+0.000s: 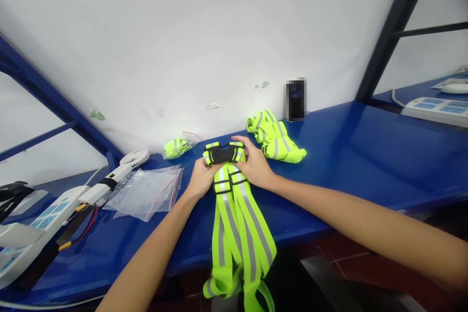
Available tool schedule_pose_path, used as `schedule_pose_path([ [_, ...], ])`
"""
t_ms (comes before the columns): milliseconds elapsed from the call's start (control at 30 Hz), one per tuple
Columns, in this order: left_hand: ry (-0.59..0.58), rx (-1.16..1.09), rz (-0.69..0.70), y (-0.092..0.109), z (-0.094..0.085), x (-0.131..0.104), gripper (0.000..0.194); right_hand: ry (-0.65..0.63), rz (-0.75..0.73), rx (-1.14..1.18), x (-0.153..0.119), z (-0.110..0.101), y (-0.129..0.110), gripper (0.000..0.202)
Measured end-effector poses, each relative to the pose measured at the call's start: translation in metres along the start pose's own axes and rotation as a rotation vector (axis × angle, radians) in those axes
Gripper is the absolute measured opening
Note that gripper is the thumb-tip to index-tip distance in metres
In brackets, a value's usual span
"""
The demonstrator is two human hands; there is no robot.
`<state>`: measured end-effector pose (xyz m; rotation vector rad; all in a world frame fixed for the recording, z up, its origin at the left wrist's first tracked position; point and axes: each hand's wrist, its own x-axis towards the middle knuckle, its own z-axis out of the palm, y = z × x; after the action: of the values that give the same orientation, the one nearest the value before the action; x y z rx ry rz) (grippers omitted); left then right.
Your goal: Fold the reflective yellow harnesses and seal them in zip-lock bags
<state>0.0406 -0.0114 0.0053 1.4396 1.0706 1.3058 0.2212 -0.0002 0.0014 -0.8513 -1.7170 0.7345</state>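
Starting from the left, there's a white power strip (51, 222), then a little handheld fan (134, 157) lying by some clear zip bags (146, 195), and a bagged yellow-green bundle (175, 147) near the wall. Dead centre is the reflective strap harness (229, 214), held up at the table's (347, 156) near side, with its long straps draping past the front edge and looping below. For handling it well, I'd keep the black buckle (222, 154) level, square up the two black sliders (222, 186) side by side, and smooth the straps flat so the grey stripes don't twist; those dangling loops look like the bit most likely to tangle. As for grip, the left hand (201, 177) is pinching the webbing at the buckle's left end, barely any gap between thumb and fingers. The right hand (254, 163) pinches the other end too, index finger stretched along the top. Can't tell if the buckle's fully clicked in. Further right, a loose strap bundle (276, 141) sits on the table, then a pixelated dark object (296, 100) against the wall.
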Motion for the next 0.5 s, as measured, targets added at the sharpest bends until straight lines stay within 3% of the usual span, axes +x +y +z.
schedule_pose_path([
  [500, -0.012, 0.128, 0.057, -0.0077, -0.0078, 0.0046, 0.035, -0.068, -0.006, 0.052, 0.0007, 0.0028, 0.0023, 0.056],
])
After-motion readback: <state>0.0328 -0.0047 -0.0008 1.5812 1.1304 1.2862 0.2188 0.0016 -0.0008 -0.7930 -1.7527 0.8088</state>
